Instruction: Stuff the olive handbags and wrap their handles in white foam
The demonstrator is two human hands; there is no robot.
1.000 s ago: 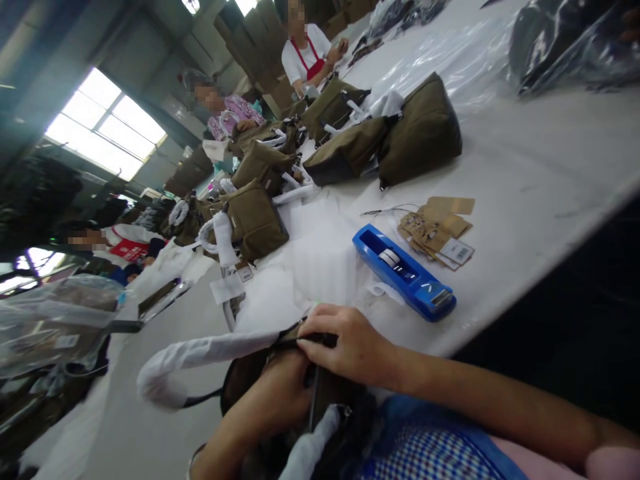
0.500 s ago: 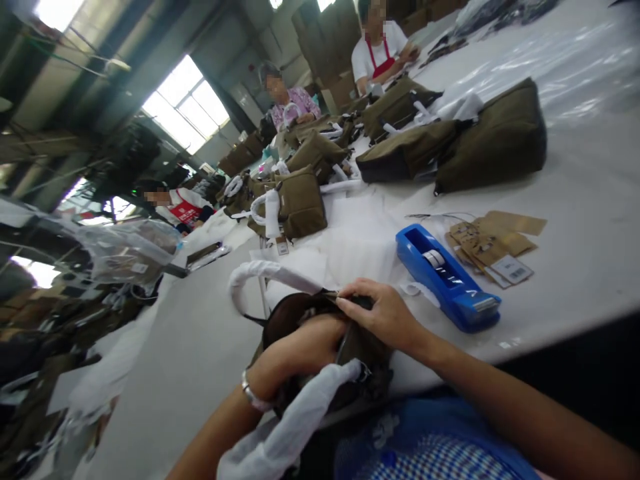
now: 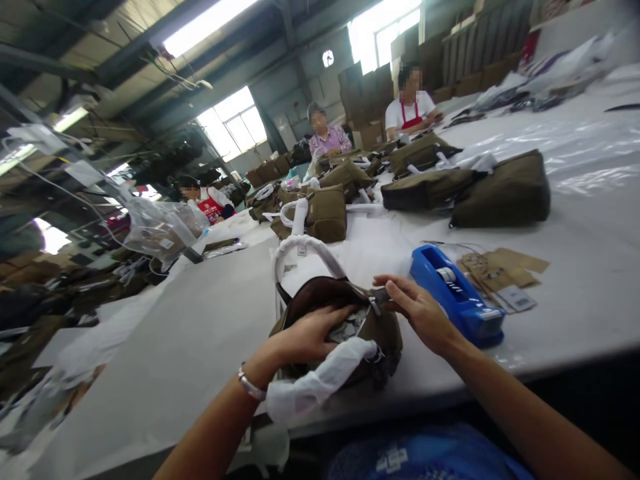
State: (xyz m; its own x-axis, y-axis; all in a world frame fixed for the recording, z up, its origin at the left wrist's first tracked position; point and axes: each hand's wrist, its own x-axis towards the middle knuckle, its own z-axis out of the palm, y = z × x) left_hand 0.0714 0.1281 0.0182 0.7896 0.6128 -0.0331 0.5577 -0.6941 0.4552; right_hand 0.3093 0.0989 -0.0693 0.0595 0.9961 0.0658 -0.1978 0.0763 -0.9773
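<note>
Dim indoor light, a multi-pane glass window (image 3: pixel 245 113) blown out to white, a long white fluorescent lamp (image 3: pixel 210 27) overexposed, glare thrown across clear plastic sheeting (image 3: pixel 575 160), an open olive-brown fabric bag (image 3: pixel 390 333) shaded inside, background blurred, edges stretched by wide-angle distortion

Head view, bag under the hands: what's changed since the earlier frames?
The left hand has drawn back from deep inside the bag; its back and thumb now show at the mouth, as does pale stuffing. The view has swung and levelled. Unchanged: right hand at the rim's zip end, blue tape dispenser beside the tags.
</note>
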